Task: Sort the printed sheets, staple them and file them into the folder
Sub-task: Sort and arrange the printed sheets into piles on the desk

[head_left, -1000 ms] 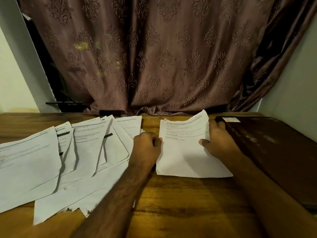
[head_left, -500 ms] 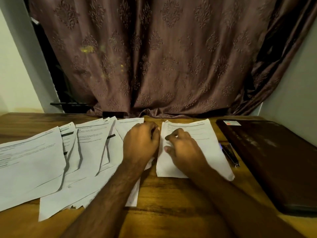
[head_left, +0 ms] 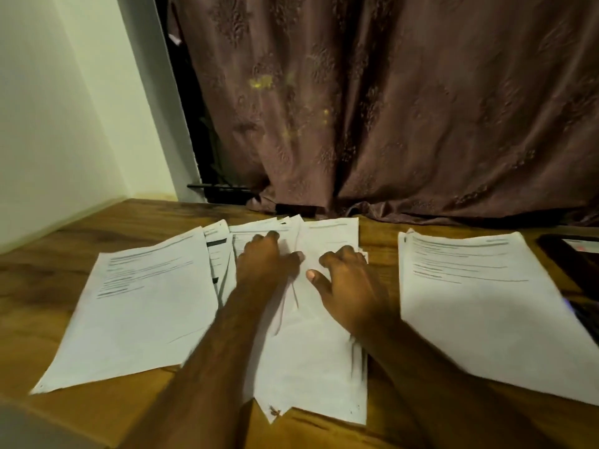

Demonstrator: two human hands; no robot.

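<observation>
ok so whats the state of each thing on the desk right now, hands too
left hand: fingers extended, resting on the spread sheets
right hand: fingers loosely curled, resting on the spread sheets
spread sheets: fanned out, overlapping, unsorted
separate stack: lying flat to the right, apart from the rest, no hand on it
folder: closed, at the right edge
curtain: drawn

No legible text: only blurred printed lines on the sheets (head_left: 479, 286), too faint to read.

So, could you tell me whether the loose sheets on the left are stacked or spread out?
Spread out: the loose sheets fan across the table, overlapping unevenly.
</observation>
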